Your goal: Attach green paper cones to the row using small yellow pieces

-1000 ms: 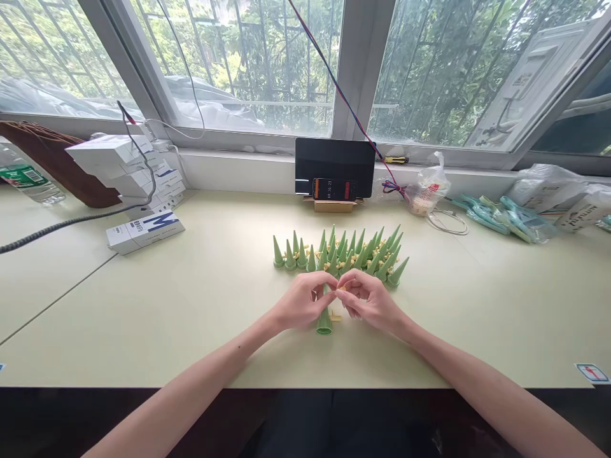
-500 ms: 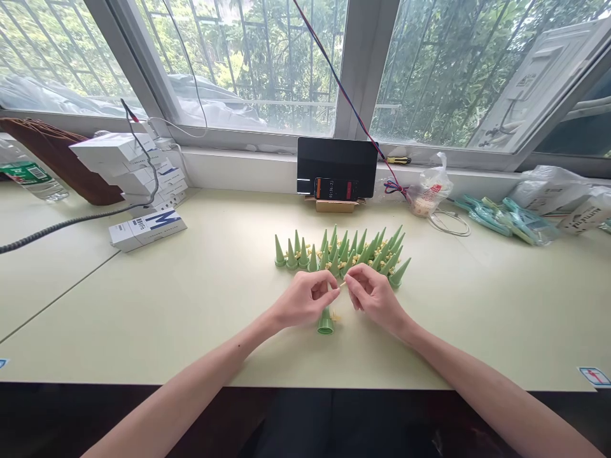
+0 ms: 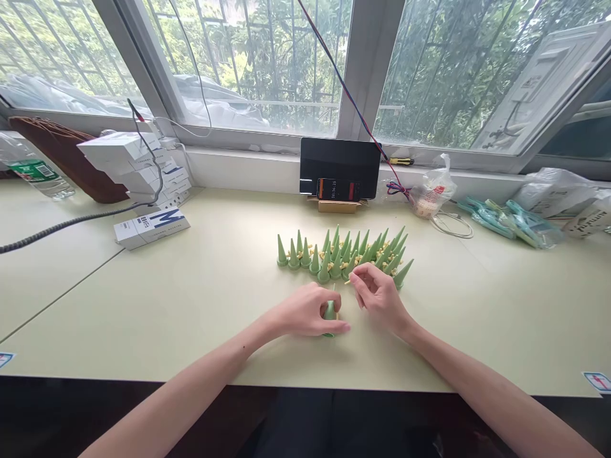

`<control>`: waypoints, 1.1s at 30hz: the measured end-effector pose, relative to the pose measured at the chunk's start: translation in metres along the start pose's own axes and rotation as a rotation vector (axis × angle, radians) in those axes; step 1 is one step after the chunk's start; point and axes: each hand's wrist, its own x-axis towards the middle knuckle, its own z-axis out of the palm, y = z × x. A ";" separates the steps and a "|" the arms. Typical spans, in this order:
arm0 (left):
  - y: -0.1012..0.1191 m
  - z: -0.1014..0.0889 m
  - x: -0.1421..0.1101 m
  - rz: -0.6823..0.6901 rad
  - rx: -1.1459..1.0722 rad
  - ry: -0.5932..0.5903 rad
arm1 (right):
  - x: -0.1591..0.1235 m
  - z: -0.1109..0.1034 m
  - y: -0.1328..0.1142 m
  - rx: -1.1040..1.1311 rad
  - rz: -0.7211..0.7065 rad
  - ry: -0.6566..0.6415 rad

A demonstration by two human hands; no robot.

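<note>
A green nozzle-like cone (image 3: 329, 312) lies on the table with its wide end toward me, partly covered by my left hand (image 3: 310, 312). That hand arches over the cone, its thumb held apart from the curled fingers; contact is hard to make out. Something thin and yellowish shows beside the cone. Between thumb and fingertips, my right hand (image 3: 377, 294) pinches a small pale yellow stick (image 3: 348, 282). Just beyond both hands stand several upright green cones (image 3: 323, 270) in a cluster, with small yellow pieces (image 3: 331, 266) among them.
Behind the cones, a phone (image 3: 338, 189) leans on a black tablet (image 3: 334, 162) atop a cardboard stand. White boxes (image 3: 153, 228) and a bottle (image 3: 45, 178) are on the left. A bagged cup (image 3: 432, 194) and teal packets (image 3: 525, 222) lie at right.
My left hand has left the yellow stick and moved down over the lying cone, spreading its thumb. The stick stays in my right hand. The view has shifted slightly.
</note>
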 end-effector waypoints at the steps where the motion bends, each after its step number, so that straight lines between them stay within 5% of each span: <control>1: 0.000 0.000 0.000 0.002 -0.002 -0.007 | 0.000 0.000 0.000 -0.002 0.000 0.000; 7: 0.001 0.001 -0.001 0.091 -0.048 -0.001 | -0.001 0.000 0.001 -0.005 -0.015 0.021; 22: -0.009 0.008 0.006 0.166 -0.108 0.503 | -0.001 -0.001 0.000 0.021 -0.086 0.052; 33: -0.009 0.008 0.006 0.158 -0.097 0.563 | -0.003 -0.002 -0.002 0.018 -0.164 0.082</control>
